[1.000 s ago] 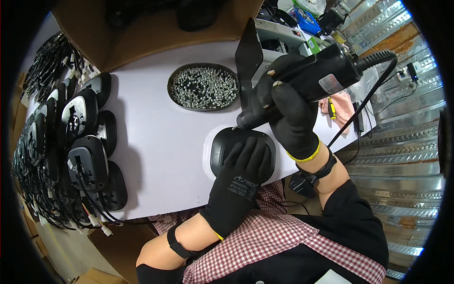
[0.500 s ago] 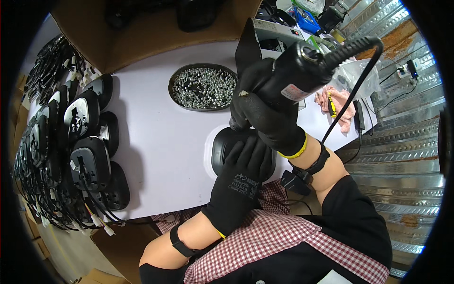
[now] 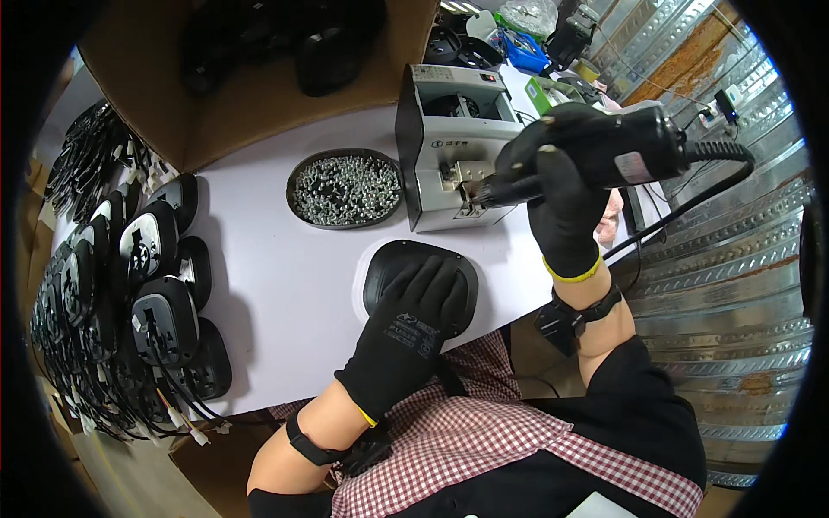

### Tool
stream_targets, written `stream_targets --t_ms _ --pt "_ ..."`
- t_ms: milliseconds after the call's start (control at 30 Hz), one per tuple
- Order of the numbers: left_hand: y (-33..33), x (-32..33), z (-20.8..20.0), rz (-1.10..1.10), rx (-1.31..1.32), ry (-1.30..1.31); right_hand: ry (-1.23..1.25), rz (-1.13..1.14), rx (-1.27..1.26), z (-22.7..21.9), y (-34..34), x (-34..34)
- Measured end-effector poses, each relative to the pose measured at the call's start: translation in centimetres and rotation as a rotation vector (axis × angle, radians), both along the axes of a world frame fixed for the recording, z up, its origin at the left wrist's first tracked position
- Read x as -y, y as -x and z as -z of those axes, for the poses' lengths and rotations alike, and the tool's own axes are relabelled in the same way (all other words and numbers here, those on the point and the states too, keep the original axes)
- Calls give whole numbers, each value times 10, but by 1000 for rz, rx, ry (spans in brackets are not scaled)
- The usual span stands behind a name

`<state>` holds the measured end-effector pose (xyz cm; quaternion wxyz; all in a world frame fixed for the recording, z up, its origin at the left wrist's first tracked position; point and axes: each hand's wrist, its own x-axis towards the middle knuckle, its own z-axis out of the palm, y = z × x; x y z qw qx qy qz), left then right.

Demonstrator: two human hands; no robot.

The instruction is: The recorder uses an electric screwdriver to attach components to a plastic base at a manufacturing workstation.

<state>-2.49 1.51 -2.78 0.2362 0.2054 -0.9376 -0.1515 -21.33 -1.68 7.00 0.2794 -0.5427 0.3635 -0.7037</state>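
Observation:
My left hand (image 3: 401,337), in a black glove, lies with its fingers stretched flat across a rounded black plastic housing (image 3: 406,254) on the table. Wrapped round a black electric screwdriver (image 3: 637,148) is my gloved right hand (image 3: 560,186). The screwdriver is held nearly level, its nose pointing left at the front outlet of a grey screw feeder (image 3: 432,138). Whether the bit touches a screw there is too small to tell. Left of the feeder stands an oval black dish (image 3: 342,227) full of small silver screws (image 3: 354,186).
Black housings (image 3: 164,319) with dangling cables are piled along the left table edge. A cable bundle (image 3: 82,168) lies behind them. At the back stands an open cardboard box (image 3: 233,125) holding black parts. The screwdriver's cord (image 3: 725,200) loops at right, near a pink cloth (image 3: 610,220).
My right hand has swung the screwdriver from over the housing to the feeder's outlet, up and to the right. My left hand stays on the housing. The whole view has shifted slightly.

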Motion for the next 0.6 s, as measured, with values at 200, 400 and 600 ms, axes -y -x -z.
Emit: stream_targets --t_ms 200,400,600 --pt "16 -20 -5 -157 83 -27 -109 -2 41 -4 3 -6" --pt "16 -23 4 -209 41 -14 32 -395 229 -6 -32 -20" --pt "16 -33 37 -179 -326 -352 -97 -505 47 14 -83 -31"
